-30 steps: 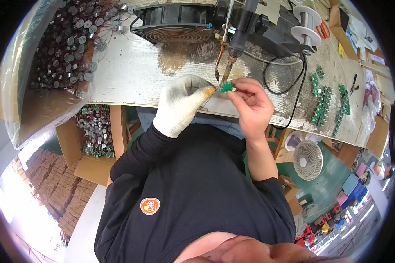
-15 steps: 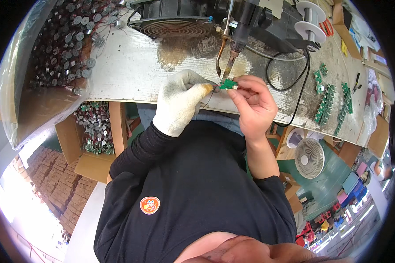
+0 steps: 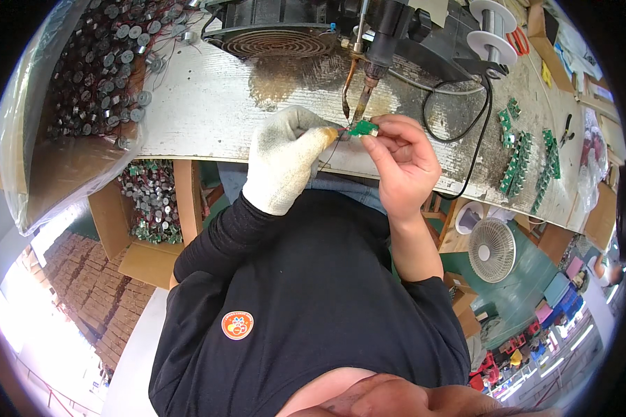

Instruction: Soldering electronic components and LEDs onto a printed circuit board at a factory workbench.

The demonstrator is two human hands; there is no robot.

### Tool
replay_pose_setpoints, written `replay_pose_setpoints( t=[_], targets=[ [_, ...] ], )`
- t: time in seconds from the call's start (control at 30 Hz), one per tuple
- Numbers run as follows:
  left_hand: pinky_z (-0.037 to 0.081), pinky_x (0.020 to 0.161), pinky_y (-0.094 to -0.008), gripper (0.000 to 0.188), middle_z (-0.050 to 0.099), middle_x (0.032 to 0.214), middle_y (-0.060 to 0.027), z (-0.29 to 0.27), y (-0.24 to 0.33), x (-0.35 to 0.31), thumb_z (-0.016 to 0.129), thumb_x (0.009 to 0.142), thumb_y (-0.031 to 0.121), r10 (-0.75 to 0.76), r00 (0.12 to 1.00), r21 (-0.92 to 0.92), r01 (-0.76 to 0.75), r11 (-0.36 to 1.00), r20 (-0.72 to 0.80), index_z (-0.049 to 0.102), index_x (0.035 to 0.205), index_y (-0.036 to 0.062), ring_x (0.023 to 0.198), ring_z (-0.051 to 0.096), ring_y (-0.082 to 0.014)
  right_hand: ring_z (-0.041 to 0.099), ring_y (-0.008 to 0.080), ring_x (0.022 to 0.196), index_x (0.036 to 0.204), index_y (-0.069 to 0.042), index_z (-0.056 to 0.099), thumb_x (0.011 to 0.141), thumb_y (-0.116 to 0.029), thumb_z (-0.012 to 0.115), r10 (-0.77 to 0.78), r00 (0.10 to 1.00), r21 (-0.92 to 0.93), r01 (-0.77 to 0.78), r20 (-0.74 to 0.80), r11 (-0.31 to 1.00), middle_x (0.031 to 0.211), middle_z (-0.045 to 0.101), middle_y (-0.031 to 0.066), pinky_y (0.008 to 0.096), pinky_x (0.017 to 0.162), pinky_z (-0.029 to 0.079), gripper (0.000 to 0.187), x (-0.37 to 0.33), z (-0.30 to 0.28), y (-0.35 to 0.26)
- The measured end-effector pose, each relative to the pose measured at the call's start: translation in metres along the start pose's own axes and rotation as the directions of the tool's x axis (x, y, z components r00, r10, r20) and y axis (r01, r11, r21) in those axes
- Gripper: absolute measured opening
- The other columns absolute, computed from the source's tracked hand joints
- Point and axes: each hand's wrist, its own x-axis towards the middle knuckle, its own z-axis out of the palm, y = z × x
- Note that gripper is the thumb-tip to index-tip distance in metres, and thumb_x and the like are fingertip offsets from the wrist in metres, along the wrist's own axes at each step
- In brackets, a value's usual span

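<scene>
A person (image 3: pixel 313 278) in black holds a small green circuit board (image 3: pixel 364 129) just below the tip of a soldering iron (image 3: pixel 384 52) mounted over a worn white workbench (image 3: pixel 195 104). The right hand (image 3: pixel 405 163), bare and to the lower right of the iron, is nearly closed, thumb and fingers pinching the board's right edge. The left hand (image 3: pixel 289 153), in a white glove (image 3: pixel 275 187), is to the lower left of the iron, thumb and forefinger pressed together on thin wires (image 3: pixel 342 131) at the board's left side; whether board and iron touch cannot be told. Left of the iron sit a black fan (image 3: pixel 275 43) and, farther off, a heap of round metal components (image 3: pixel 111 76); to its right stand a white spool (image 3: pixel 494 33) and, well apart, rows of green boards (image 3: pixel 515 167) laid out on the bench near a pair of black pliers (image 3: pixel 567 130)
</scene>
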Motion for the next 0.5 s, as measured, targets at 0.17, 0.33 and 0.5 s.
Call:
replay_pose_setpoints(
  t=[0.17, 0.33, 0.5],
  targets=[
    [0.036, 0.043, -0.0194, 0.017, 0.056, 0.061, -0.0007, 0.002, 0.001, -0.002, 0.064, 0.085, 0.013, 0.026, 1.0, -0.024, -0.026, 0.999, -0.005, 0.061, 0.082, -0.0036, 0.049, 0.047, -0.0036, 0.06, 0.019, 0.096, 0.099, 0.009, 0.056, 0.076, 0.019, 0.063, -0.006, 1.0, -0.026, 0.006, 0.008, 1.0, 0.108, 0.056, 0.0175, 0.0273, 0.082, 0.054, 0.026, 0.001, 0.001, -0.004],
    [0.036, 0.044, -0.0194, 0.017, 0.056, 0.062, -0.0009, 0.004, 0.006, -0.004, 0.064, 0.085, 0.013, 0.007, 1.0, 0.0, -0.007, 1.0, -0.029, 0.062, 0.082, -0.0042, 0.05, 0.047, -0.0037, 0.06, 0.0198, 0.096, 0.099, 0.008, 0.056, 0.076, 0.019, 0.063, -0.029, 0.999, -0.025, 0.03, 0.018, 0.999, 0.108, 0.056, 0.0177, 0.028, 0.082, 0.054, 0.027, 0.001, 0.0, -0.003],
    [0.036, 0.044, -0.0194, 0.017, 0.056, 0.062, -0.0009, 0.002, -0.006, -0.001, 0.064, 0.085, 0.013, 0.05, 0.998, -0.003, -0.05, 0.999, -0.036, 0.062, 0.081, -0.0042, 0.051, 0.048, -0.0037, 0.06, 0.0198, 0.096, 0.099, 0.008, 0.056, 0.075, 0.019, 0.063, -0.021, 1.0, -0.037, 0.022, 0.021, 0.999, 0.108, 0.056, 0.0177, 0.0279, 0.082, 0.055, 0.027, -0.002, -0.002, 0.003]
  ],
)
